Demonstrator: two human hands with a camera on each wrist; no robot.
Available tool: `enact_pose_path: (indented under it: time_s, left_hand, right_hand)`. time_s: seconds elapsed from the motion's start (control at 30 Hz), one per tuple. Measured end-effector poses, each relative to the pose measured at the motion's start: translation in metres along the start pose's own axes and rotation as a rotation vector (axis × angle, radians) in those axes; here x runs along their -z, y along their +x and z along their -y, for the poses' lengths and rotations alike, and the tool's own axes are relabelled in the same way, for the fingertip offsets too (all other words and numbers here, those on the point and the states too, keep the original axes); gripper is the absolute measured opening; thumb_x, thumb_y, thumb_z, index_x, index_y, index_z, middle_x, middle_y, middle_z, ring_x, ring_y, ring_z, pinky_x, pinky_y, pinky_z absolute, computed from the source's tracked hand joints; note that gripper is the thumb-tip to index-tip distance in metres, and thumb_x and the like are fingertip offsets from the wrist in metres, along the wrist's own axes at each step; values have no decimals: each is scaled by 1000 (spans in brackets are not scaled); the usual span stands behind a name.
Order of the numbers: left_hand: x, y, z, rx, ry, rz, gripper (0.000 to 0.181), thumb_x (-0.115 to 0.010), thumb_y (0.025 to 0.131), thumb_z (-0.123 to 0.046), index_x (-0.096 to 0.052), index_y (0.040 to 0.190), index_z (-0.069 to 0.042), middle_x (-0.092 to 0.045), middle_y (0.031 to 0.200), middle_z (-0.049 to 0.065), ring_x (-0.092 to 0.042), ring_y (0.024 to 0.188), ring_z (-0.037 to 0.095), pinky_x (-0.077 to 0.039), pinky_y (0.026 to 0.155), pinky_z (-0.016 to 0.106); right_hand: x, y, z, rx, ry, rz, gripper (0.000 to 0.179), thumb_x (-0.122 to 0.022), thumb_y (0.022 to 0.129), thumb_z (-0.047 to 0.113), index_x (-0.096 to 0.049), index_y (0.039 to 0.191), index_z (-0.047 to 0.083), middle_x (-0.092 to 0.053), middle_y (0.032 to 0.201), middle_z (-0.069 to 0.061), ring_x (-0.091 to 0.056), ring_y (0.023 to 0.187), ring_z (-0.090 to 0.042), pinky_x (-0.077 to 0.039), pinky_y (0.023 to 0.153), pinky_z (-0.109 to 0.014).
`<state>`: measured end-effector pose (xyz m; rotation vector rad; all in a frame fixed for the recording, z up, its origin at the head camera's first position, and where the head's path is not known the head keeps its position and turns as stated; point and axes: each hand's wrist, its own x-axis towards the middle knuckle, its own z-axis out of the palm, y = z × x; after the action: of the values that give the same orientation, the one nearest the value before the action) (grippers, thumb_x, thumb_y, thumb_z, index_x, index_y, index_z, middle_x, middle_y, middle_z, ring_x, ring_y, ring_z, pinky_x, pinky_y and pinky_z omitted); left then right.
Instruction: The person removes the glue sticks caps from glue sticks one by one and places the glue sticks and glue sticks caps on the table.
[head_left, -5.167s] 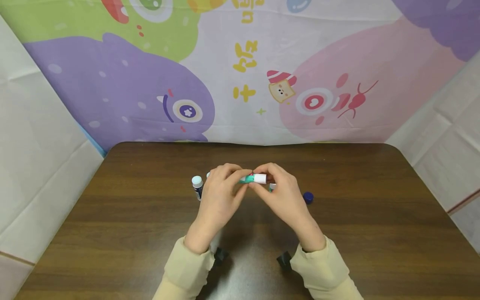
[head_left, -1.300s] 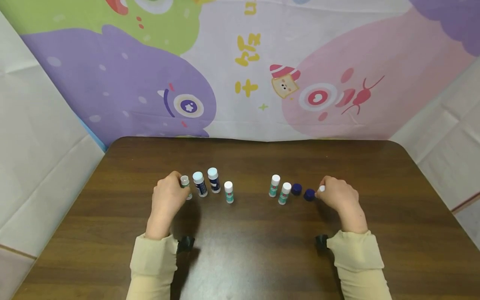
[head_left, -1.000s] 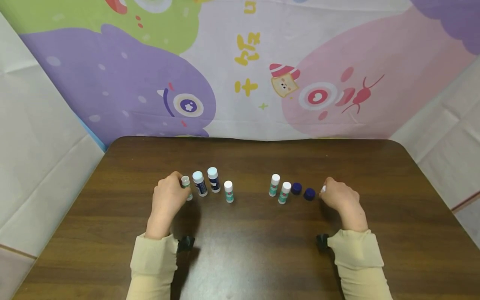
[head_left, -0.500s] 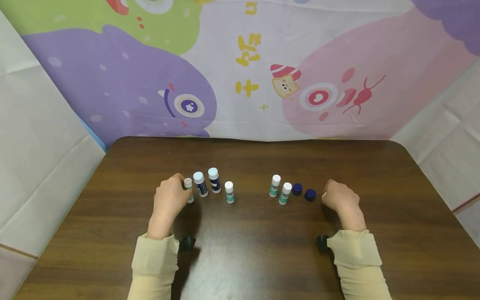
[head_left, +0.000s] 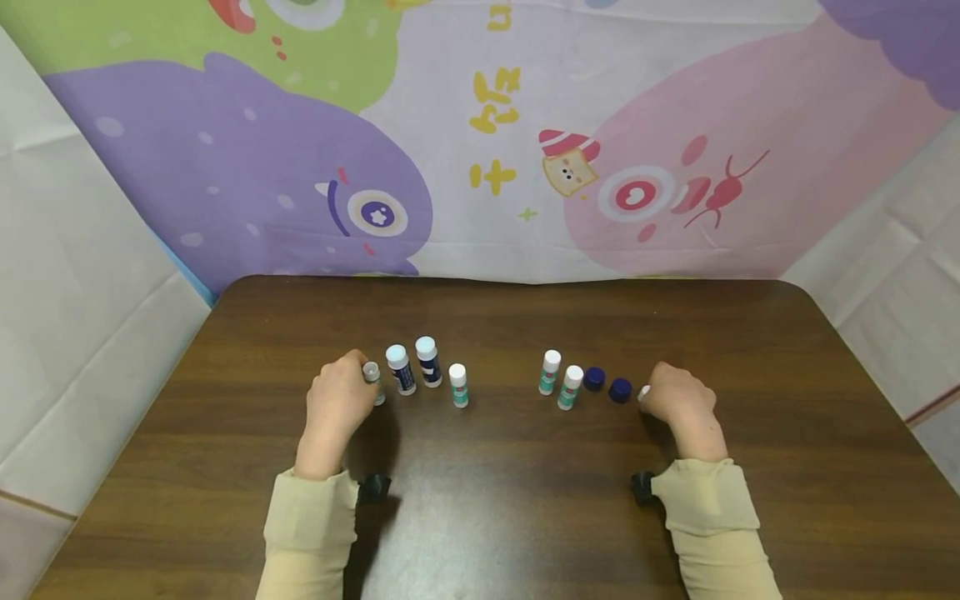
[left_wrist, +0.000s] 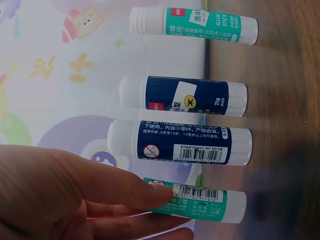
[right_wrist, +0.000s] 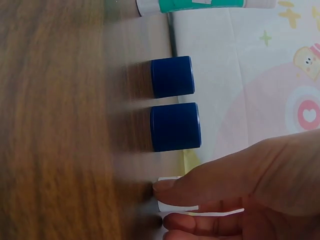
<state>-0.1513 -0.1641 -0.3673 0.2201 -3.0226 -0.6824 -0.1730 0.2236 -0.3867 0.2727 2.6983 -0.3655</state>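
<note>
At far left, the left hand [head_left: 337, 404] grasps a green-labelled glue stick [left_wrist: 202, 202], thumb across its printed barcode side and fingers behind; the slim plastic cylinder stands near upright at the thumb side of that hand, its white base showing below the grip and its top end translucent in the head view; just right of it rise two thicker navy glue sticks, the nearer [head_left: 401, 371] and the farther [head_left: 428, 362], smooth tubes with pale, rounded-edged tops and white bases; next comes a teal-labelled glue stick [head_left: 459, 386] with a white top, ridged in the left wrist view.

Past a wide stretch of glossy, wood-grained desk [head_left: 498, 483] stand two more slim teal sticks, one [head_left: 550, 372] slightly behind the other [head_left: 570, 387], both white-topped; beside them sit two squat navy caps [head_left: 594, 378] [right_wrist: 175, 127], matt and cylindrical; at far right the right hand [head_left: 681, 404] pinches a small white cap [right_wrist: 177, 205] between thumb and fingers, low at the desk, just beside the nearer navy cap.
</note>
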Motion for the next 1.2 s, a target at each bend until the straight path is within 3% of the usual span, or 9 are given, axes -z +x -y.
enact_pose_path:
  time_s: [0.57,0.83,1.03,1.2]
  left_hand:
    - [-1,2,5,37,62,57,8,-50,75,-9,-56,76,-4,-62,80,20,-59,74,42,-43,54,50]
    - [6,-3,2,56,32,89,34,-63,77,-24,-58,101,-2,-63,97,20,-59,88,43,-45,65,52]
    - [13,-7,-2,40,20,78,38,-65,77,-26,-57,105,-1,-61,98,18,-59,89,39,-45,68,51]
    - [16,-9,-6,5,15,44,42,-65,78,-26,-55,109,0,-59,103,18,-57,93,39,-44,72,52]
  right_hand:
    - [-1,0,-1,-1,5,-7,26,-52,80,16,-53,97,-3,-57,93,-22,-53,80,-35,-41,64,-48]
    - [-3,-2,2,-1,9,-13,52,-52,80,17,-37,120,-12,-48,116,-33,-51,99,-47,-41,74,-54]
    - [1,-6,5,14,13,-21,56,-55,80,18,-35,122,-12,-45,119,-34,-49,103,-48,-41,75,-55]
    - [7,-14,9,78,31,-88,47,-61,77,18,-43,111,-9,-43,112,-32,-47,101,-48,-42,70,-54]
